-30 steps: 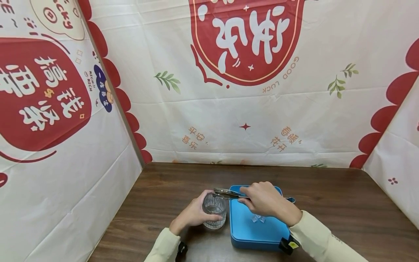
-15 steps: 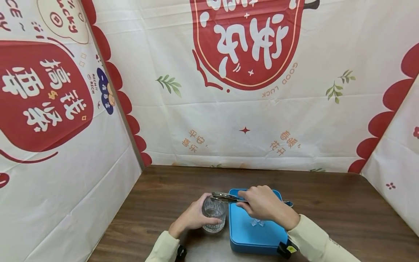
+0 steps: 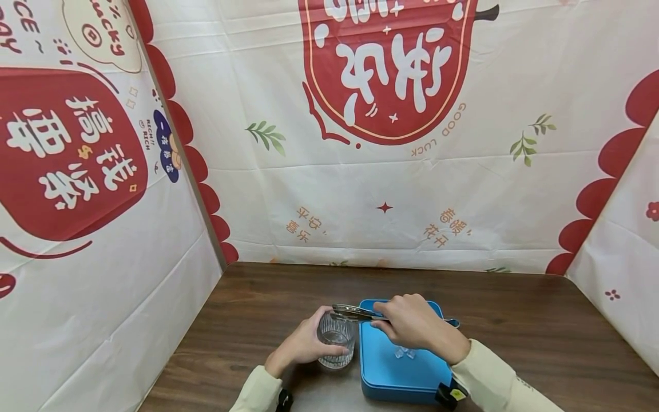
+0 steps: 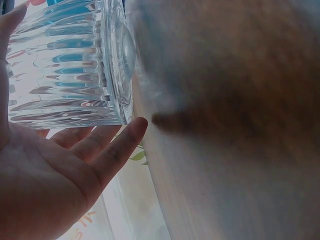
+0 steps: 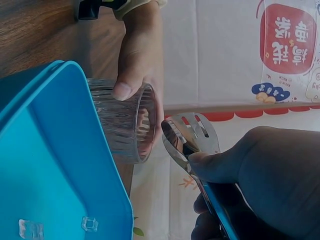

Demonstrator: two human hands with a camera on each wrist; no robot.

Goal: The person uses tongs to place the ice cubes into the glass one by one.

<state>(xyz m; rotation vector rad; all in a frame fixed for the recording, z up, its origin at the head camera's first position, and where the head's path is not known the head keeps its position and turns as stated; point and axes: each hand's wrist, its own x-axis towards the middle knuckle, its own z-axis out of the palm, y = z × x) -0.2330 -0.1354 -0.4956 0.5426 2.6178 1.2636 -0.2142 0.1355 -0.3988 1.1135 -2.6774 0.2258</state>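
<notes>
A clear ribbed glass tumbler (image 3: 337,335) stands upright on the table at the left side of a blue box. My left hand (image 3: 302,342) grips its side, thumb at the front; in the left wrist view the little finger reaches the glass's thick base. My right hand (image 3: 412,323) holds metal tongs (image 3: 352,312), whose slotted heads overlap the glass's rim in the head view. The right wrist view shows those heads beside the mouth of the glass, with no cube visible between them. Clear ice-like cubes (image 5: 90,223) lie inside the blue box (image 3: 381,369), under my right forearm.
The brown wood-grain table (image 3: 268,286) extends behind and to both sides of the box. Printed white cloth (image 3: 329,171) hangs along the back and sides. A black wrist strap (image 3: 447,395) hangs close over the box's front right corner.
The head view has tilted slightly, so everything sits a little lower in it. The tongs have shifted slightly left over the glass. Both hands keep their holds.
</notes>
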